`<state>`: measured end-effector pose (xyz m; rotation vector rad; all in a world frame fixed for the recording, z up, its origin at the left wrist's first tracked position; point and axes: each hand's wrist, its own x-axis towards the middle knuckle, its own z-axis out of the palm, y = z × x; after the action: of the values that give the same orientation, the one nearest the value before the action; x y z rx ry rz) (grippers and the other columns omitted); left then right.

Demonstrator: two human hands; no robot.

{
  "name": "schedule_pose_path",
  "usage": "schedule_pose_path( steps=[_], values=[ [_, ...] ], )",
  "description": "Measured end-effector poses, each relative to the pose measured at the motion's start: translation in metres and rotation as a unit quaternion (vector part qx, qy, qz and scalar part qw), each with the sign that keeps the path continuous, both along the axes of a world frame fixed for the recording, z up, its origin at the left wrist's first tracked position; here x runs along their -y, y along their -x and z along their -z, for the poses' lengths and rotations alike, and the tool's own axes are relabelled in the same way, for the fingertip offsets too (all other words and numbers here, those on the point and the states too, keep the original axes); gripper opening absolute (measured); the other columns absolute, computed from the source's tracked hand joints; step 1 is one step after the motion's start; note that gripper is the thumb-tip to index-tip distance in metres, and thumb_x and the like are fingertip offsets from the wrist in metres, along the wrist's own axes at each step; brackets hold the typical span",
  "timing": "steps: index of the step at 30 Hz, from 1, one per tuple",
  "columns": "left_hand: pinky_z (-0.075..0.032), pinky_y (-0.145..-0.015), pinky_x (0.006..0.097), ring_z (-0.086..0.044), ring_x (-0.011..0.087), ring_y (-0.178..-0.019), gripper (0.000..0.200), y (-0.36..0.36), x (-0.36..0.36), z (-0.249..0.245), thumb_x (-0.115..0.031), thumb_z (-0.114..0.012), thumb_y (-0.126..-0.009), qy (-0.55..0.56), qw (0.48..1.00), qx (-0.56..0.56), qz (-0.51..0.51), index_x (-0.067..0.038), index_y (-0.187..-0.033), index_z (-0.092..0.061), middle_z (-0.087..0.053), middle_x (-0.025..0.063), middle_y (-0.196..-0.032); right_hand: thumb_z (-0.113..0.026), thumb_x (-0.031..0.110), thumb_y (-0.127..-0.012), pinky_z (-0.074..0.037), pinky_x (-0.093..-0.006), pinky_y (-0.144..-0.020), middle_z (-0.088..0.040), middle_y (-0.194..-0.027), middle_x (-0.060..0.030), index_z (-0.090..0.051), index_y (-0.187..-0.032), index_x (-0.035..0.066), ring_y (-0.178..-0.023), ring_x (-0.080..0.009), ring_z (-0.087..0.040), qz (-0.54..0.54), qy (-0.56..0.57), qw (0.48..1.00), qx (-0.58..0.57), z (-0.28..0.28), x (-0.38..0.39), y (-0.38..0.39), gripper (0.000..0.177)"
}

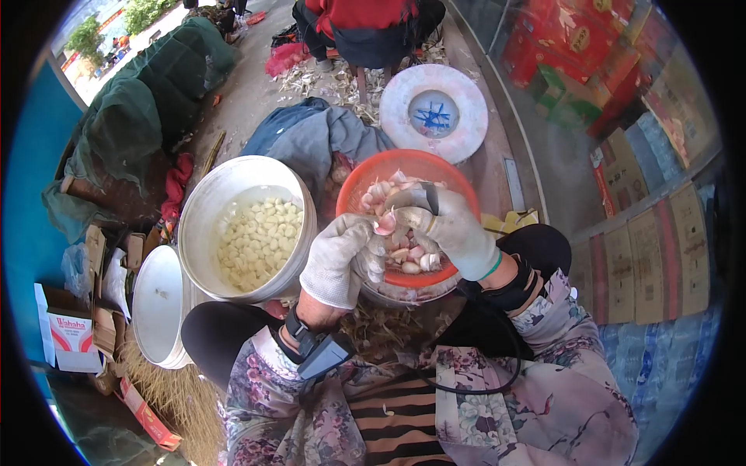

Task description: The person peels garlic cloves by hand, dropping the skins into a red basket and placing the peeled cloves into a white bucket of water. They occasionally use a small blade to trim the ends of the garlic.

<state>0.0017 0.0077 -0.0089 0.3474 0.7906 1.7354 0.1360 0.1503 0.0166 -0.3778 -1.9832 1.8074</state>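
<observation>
My left hand (339, 260), in a white work glove, is closed with its fingertips pinching a pinkish garlic clove (385, 224). My right hand (460, 233), also gloved, is closed around a small knife; its short dark blade (428, 197) shows above the fingers, while the handle is hidden. The right thumb and fingers come close to the clove. Both hands are over an orange-red plastic basin (451, 172) with many unpeeled garlic cloves (417, 255) in it. Left of it stands a white bucket (192, 225) with peeled cloves (260, 242) in cloudy liquid.
An empty-looking white bucket (158, 314) leans at the lower left. Ahead lie a round white lid-like object (395, 105) with blue strands and a blue-grey cloth (299, 136). A person in red (361, 15) sits beyond, among garlic skins. Cartons (649, 264) line the right side.
</observation>
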Motion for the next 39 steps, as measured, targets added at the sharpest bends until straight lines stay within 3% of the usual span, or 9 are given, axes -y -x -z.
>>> schedule_pose_path(
  steps=[2, 6, 10, 13, 22, 25, 28, 29, 39],
  values=[
    [-0.049, -0.052, 0.0255, -0.059, 0.0151, -0.055, 0.019, 0.001, 0.000, 0.005, -0.017, -0.056, -0.095, 0.003, 0.999, -0.015, -0.029, 0.001, -0.101, -0.056, -0.064, 0.0083, -0.075, -0.061, 0.009, -0.091, -0.051, -0.0236, -0.071, -0.067, -0.098, -0.0054, -0.061, -0.116, 0.000, -0.080, -0.0075, -0.063, 0.080, -0.058, 0.995, 0.033, -0.013, 0.010, -0.004, 0.026],
    [-0.048, -0.054, 0.0239, -0.059, 0.0130, -0.058, 0.017, 0.001, -0.002, 0.003, -0.013, -0.055, -0.096, 0.004, 0.998, -0.045, -0.043, 0.003, -0.101, -0.057, -0.064, 0.0075, -0.075, -0.063, 0.009, -0.090, -0.049, -0.0259, -0.084, -0.066, -0.102, -0.0045, -0.059, -0.119, 0.001, -0.093, -0.0092, -0.061, 0.045, -0.053, 0.997, 0.038, -0.006, 0.022, -0.005, 0.030],
    [-0.045, -0.052, 0.0220, -0.056, 0.0112, -0.054, 0.017, -0.004, -0.001, -0.001, -0.014, -0.054, -0.096, 0.044, 0.992, -0.113, -0.046, 0.002, -0.100, -0.057, -0.063, 0.0054, -0.072, -0.067, 0.010, -0.088, -0.050, -0.0243, -0.074, -0.065, -0.094, -0.0020, -0.064, -0.113, 0.001, -0.085, -0.0076, -0.060, 0.068, -0.105, 0.992, 0.007, 0.015, 0.022, 0.004, 0.026],
    [-0.044, -0.051, 0.0217, -0.056, 0.0109, -0.053, 0.017, -0.005, 0.000, -0.005, -0.014, -0.053, -0.096, 0.042, 0.989, -0.138, -0.043, 0.002, -0.100, -0.057, -0.063, 0.0048, -0.072, -0.062, 0.009, -0.091, -0.047, -0.0240, -0.074, -0.061, -0.092, 0.0009, -0.060, -0.109, 0.002, -0.082, -0.0071, -0.056, 0.035, 0.069, 0.997, 0.024, 0.016, 0.021, 0.005, 0.020],
    [-0.045, -0.051, 0.0224, -0.055, 0.0129, -0.055, 0.018, 0.006, 0.006, -0.011, -0.012, -0.051, -0.096, 0.072, 0.979, -0.177, -0.069, 0.003, -0.105, -0.057, -0.064, 0.0084, -0.075, -0.060, 0.009, -0.090, -0.046, -0.0254, -0.065, -0.061, -0.091, -0.0001, -0.062, -0.105, 0.000, -0.073, -0.0070, -0.055, 0.052, -0.071, 0.996, 0.026, -0.020, 0.019, 0.000, 0.018],
    [-0.048, -0.059, 0.0233, -0.059, 0.0138, -0.062, 0.016, -0.007, 0.005, -0.014, -0.004, -0.058, -0.091, 0.080, 0.922, -0.343, -0.160, 0.002, -0.105, -0.062, -0.066, 0.0094, -0.080, -0.065, 0.008, -0.085, -0.048, -0.0308, -0.064, -0.062, -0.090, -0.0053, -0.062, -0.106, 0.002, -0.071, -0.0138, -0.060, 0.030, -0.162, 0.986, -0.001, -0.003, 0.017, 0.001, 0.022],
    [-0.052, -0.069, 0.0272, -0.066, 0.0190, -0.076, 0.020, -0.006, 0.009, -0.019, -0.002, -0.067, -0.083, 0.070, 0.782, -0.592, -0.183, -0.001, -0.103, -0.068, -0.067, 0.0108, -0.090, -0.069, 0.007, -0.079, -0.050, -0.0356, -0.066, -0.061, -0.089, -0.0104, -0.062, -0.105, 0.005, -0.074, -0.0234, -0.064, 0.049, -0.374, 0.926, 0.022, -0.005, 0.017, -0.001, 0.027],
    [-0.052, -0.068, 0.0291, -0.067, 0.0219, -0.075, 0.018, -0.007, 0.008, -0.020, -0.002, -0.068, -0.080, 0.069, 0.781, -0.589, -0.197, -0.003, -0.098, -0.069, -0.067, 0.0125, -0.090, -0.071, 0.007, -0.076, -0.051, -0.0387, -0.067, -0.059, -0.089, -0.0123, -0.061, -0.103, 0.006, -0.079, -0.0305, -0.064, 0.048, -0.386, 0.921, 0.018, -0.008, 0.018, -0.001, 0.029],
    [-0.052, -0.067, 0.0299, -0.066, 0.0233, -0.072, 0.016, -0.012, 0.006, -0.019, 0.003, -0.064, -0.078, 0.063, 0.756, -0.625, -0.182, 0.001, -0.093, -0.070, -0.067, 0.0132, -0.082, -0.072, 0.013, -0.074, -0.052, -0.0406, -0.066, -0.060, -0.088, -0.0114, -0.061, -0.100, 0.007, -0.078, -0.0318, -0.064, 0.045, -0.475, 0.878, 0.028, -0.003, 0.016, -0.001, 0.029]
  ],
)
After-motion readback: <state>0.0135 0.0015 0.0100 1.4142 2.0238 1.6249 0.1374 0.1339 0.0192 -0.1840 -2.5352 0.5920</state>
